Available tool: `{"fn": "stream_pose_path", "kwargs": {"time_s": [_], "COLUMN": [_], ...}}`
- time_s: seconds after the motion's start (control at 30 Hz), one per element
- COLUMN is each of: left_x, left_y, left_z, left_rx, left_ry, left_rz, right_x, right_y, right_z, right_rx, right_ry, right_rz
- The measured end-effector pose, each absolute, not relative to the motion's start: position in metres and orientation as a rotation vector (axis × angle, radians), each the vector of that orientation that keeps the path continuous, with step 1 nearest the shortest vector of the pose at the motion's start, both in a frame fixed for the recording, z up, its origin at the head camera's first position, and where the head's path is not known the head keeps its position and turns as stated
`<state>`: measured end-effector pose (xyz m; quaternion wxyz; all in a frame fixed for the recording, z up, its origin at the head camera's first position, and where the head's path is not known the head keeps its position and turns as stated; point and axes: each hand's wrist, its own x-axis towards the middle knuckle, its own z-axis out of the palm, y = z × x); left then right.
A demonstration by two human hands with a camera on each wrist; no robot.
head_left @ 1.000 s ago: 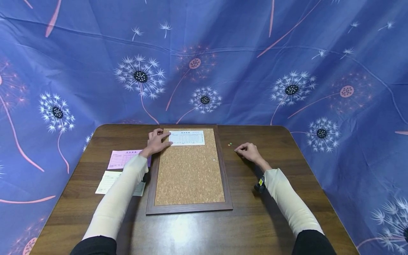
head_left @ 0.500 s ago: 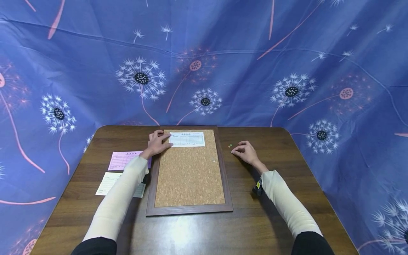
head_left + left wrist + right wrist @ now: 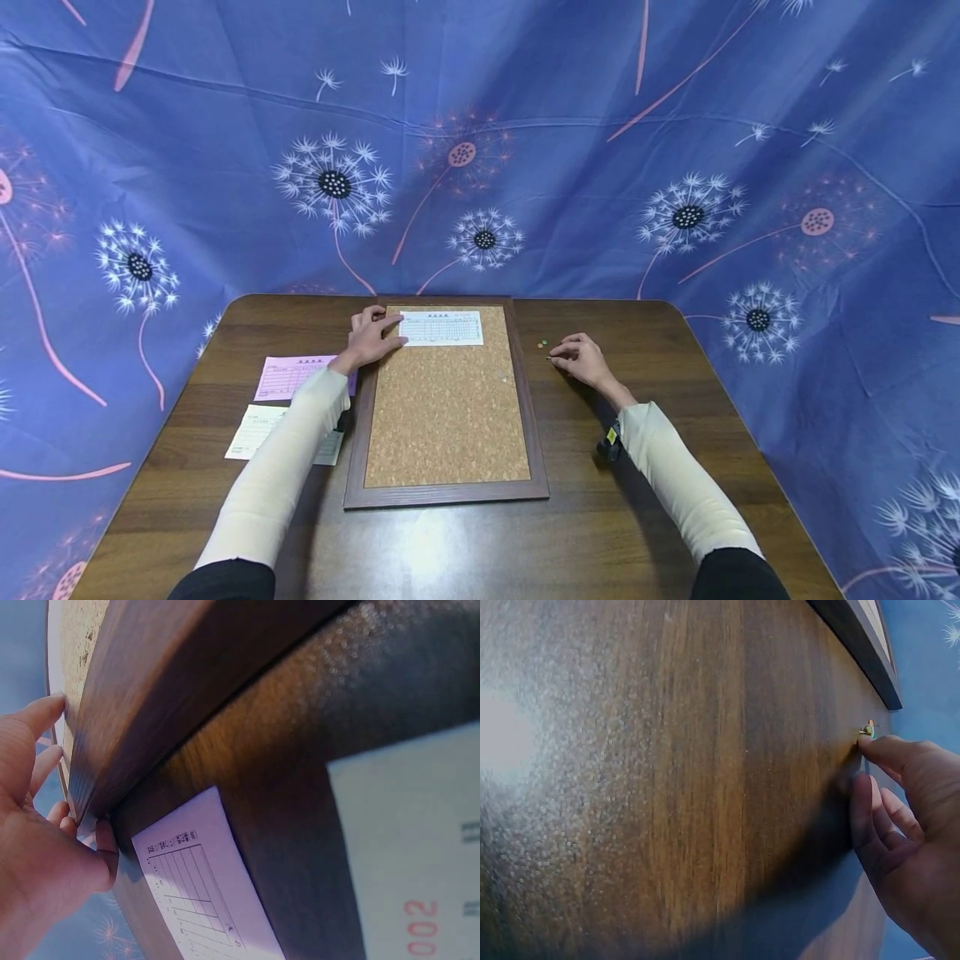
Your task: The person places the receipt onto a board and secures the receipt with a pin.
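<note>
white slip [image 3: 441, 328], l hand [image 3: 367, 340] spread at its edge, r hand [image 3: 583, 362] pinching pin [image 3: 548, 358], gap to frame [image 3: 529, 408]

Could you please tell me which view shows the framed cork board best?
The head view: the framed cork board appears almost whole there, the left hand and a white slip covering small parts. The left wrist view shows slanted frame and some cork; the right wrist view, one corner.

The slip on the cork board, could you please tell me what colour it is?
The slip is white, seen best in the head view.
</note>
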<state>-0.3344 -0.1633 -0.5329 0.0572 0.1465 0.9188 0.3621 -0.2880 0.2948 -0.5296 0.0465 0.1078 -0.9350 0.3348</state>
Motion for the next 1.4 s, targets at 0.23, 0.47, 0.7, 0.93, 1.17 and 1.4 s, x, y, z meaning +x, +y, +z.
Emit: {"fn": "stream_pose_path", "kwargs": {"time_s": [0.23, 0.47, 0.7, 0.93, 1.17, 1.4], "left_x": [-0.332, -0.337, -0.338, -0.339, -0.341, -0.338], "left_y": [-0.162, -0.163, -0.164, -0.165, -0.166, -0.165], "left_z": [-0.530, -0.536, -0.538, -0.539, -0.541, -0.538], "left_rx": [0.442, 0.445, 0.457, 0.452, 0.445, 0.453], "left_ry": [2.793, 2.791, 2.793, 2.785, 2.796, 2.790], "left_rz": [1.096, 1.087, 1.092, 1.093, 1.082, 1.086], "right_x": [-0.288, -0.288, -0.289, -0.290, -0.289, -0.285], "right_y": [0.297, 0.294, 0.291, 0.290, 0.289, 0.287], "right_z": [-0.529, -0.532, -0.535, -0.534, -0.533, -0.529], "right_rx": [0.332, 0.368, 0.360, 0.357, 0.376, 0.369], "right_ry": [-2.860, -2.812, -2.835, -2.834, -2.799, -2.817], "right_rz": [1.158, 1.096, 1.080, 1.083, 1.042, 1.075]}}
